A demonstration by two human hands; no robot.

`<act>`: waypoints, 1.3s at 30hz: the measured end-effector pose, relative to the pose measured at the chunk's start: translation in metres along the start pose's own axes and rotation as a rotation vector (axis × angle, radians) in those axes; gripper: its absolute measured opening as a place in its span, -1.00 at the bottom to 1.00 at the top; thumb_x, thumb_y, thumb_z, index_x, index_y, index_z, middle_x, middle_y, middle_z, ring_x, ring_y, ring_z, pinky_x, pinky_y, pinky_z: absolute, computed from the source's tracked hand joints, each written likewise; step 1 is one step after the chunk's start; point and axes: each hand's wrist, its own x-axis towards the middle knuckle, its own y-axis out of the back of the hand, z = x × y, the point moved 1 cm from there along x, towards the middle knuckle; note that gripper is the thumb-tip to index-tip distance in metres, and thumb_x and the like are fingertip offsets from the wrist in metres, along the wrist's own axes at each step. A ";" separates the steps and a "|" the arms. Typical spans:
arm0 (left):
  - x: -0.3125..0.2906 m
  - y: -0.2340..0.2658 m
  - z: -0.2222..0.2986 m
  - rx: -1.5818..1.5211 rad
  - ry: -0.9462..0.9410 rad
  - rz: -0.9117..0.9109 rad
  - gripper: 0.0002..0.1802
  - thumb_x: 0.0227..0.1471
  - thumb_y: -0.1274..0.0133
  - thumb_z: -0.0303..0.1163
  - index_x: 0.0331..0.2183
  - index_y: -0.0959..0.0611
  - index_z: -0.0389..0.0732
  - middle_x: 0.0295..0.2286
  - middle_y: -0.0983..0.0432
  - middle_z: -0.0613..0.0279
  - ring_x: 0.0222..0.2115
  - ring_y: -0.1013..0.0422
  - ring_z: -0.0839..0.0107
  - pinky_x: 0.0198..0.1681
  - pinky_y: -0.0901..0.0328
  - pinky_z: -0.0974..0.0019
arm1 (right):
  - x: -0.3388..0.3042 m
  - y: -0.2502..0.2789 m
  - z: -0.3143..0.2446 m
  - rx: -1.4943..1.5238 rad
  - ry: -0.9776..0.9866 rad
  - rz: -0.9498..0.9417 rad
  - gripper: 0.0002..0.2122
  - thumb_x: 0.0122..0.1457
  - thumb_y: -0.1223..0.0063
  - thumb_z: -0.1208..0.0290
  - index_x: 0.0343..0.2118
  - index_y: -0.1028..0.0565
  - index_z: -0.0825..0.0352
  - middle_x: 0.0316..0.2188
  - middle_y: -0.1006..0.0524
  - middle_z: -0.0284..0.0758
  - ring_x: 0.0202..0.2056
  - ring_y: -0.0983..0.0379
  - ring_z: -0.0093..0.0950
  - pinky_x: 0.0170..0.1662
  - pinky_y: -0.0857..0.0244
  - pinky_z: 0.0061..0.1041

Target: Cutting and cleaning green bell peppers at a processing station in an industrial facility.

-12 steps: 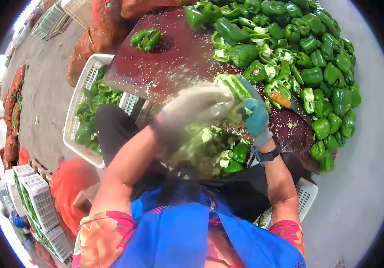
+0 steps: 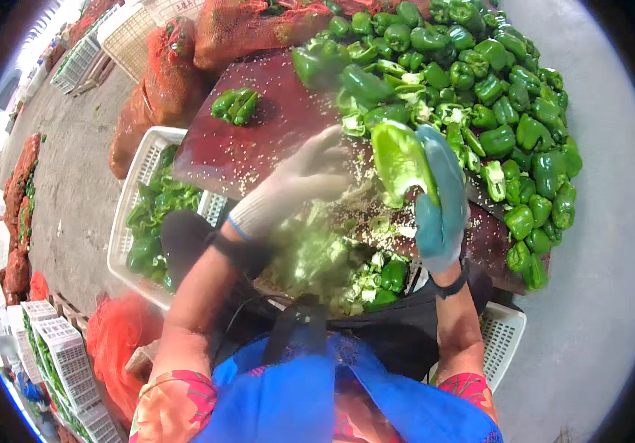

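My right hand [image 2: 439,199], in a blue glove, holds a halved green pepper [image 2: 400,161] with its hollow side up over the dark red cutting board [image 2: 258,140]. My left hand [image 2: 299,184], in a pale knit glove, is blurred beside the pepper, fingers spread, holding nothing I can make out. Below the hands, pepper cores and white seeds [image 2: 347,258] pile up at the board's near edge. A large heap of whole green peppers [image 2: 494,96] covers the board's right side.
A white crate [image 2: 129,221] with cut pepper pieces stands at the left of the board. One pepper [image 2: 234,105] lies alone on the board's far left. Red mesh sacks [image 2: 177,66] lie behind. Another white crate [image 2: 506,340] is at lower right. Stacked crates [image 2: 59,354] line the left.
Both hands have lifted up and away from the seed pile. The pepper half now stands clear in my right hand, and my left hand has drawn apart from it to the left.
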 end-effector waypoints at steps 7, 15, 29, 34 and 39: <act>0.006 -0.038 0.047 0.390 -0.555 -0.088 -0.19 -0.05 -0.26 -0.51 0.25 -0.37 -0.22 0.14 -0.42 0.05 0.10 -0.42 0.31 0.11 -0.35 0.26 | 0.032 0.012 -0.033 -0.292 0.533 -0.138 -0.51 -0.01 0.02 0.80 0.00 -0.59 0.26 0.13 -0.48 -0.09 0.08 -0.50 -0.18 0.14 -0.40 -0.32; 0.003 -0.030 0.043 1.248 -0.514 0.276 -0.65 -0.01 -0.22 -0.27 -0.13 -0.66 -0.08 -0.37 -0.62 0.06 -0.38 -0.55 -0.02 -0.36 -0.44 0.08 | 0.047 0.005 -0.038 -0.252 0.175 -0.278 -0.48 -0.04 0.14 0.76 0.02 -0.59 0.29 0.08 -0.53 -0.11 0.11 -0.48 -0.19 0.15 -0.38 -0.34; 0.006 -0.038 0.034 1.062 -1.245 0.710 -0.63 -0.03 -0.16 -0.54 -0.11 -0.66 -0.10 -0.12 -0.59 0.12 -0.15 -0.55 0.16 -0.14 -0.48 0.20 | -0.005 -0.021 0.130 1.054 -0.398 0.082 -0.53 0.39 0.18 0.11 0.18 -0.36 0.38 0.16 -0.42 -0.08 0.13 -0.38 -0.27 0.22 -0.28 -0.20; 0.022 -0.030 0.030 1.106 -1.226 0.727 -0.61 0.03 -0.19 -0.48 -0.05 -0.65 -0.06 -0.07 -0.59 0.14 -0.20 -0.59 0.23 -0.29 -0.50 0.25 | 0.071 -0.018 0.029 1.154 -0.538 0.290 -0.53 0.44 0.29 0.20 0.31 -0.22 0.32 0.24 -0.33 -0.07 0.24 -0.28 -0.17 0.25 -0.27 -0.24; 0.016 -0.042 0.043 0.995 -1.123 0.827 -0.51 -0.01 -0.18 -0.54 0.01 -0.61 -0.05 -0.07 -0.60 0.19 -0.21 -0.59 0.19 -0.23 -0.50 0.20 | 0.044 0.011 0.091 0.415 -0.654 0.373 -0.55 0.42 0.27 0.24 0.28 -0.26 0.34 0.17 -0.39 -0.13 0.13 -0.38 -0.27 0.19 -0.33 -0.33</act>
